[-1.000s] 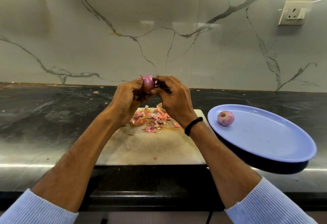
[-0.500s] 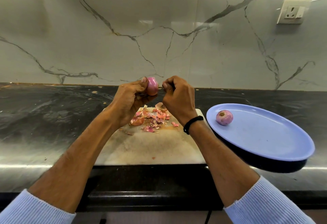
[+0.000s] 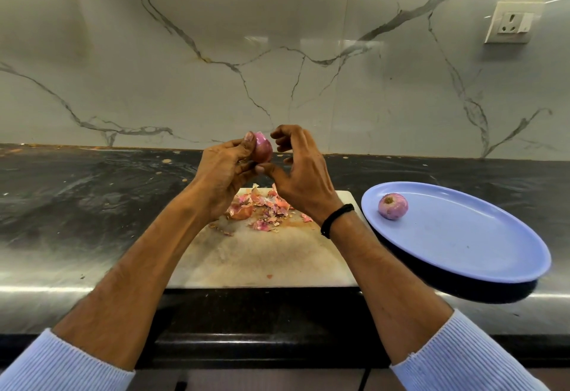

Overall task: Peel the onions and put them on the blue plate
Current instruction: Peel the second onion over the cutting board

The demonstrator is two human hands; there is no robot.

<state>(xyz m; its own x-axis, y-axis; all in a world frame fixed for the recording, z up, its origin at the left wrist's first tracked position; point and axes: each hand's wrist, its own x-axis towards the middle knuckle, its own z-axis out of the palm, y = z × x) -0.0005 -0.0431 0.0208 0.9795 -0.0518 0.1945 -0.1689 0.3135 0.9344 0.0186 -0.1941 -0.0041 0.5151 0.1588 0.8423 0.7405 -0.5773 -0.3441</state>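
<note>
My left hand [image 3: 226, 171] grips a small pink onion [image 3: 262, 150] above the far end of the white cutting board [image 3: 262, 261]. My right hand [image 3: 300, 174] is close on the onion's right. Its fingers are loosely curled a little apart from the onion, and its thumb reaches under it. A peeled onion [image 3: 393, 206] lies at the far left of the blue plate [image 3: 468, 242], to the right of the board. A heap of pink onion skins [image 3: 265, 210] lies on the board under my hands.
The board and plate sit on a dark stone counter [image 3: 92, 199] that runs along a marble wall. A wall socket [image 3: 512, 22] is at the upper right. The plate's near right edge overhangs the counter's front.
My right hand pulled back from the onion as a closed fist, then returned beside it with looser fingers. My left hand turned the onion slightly.
</note>
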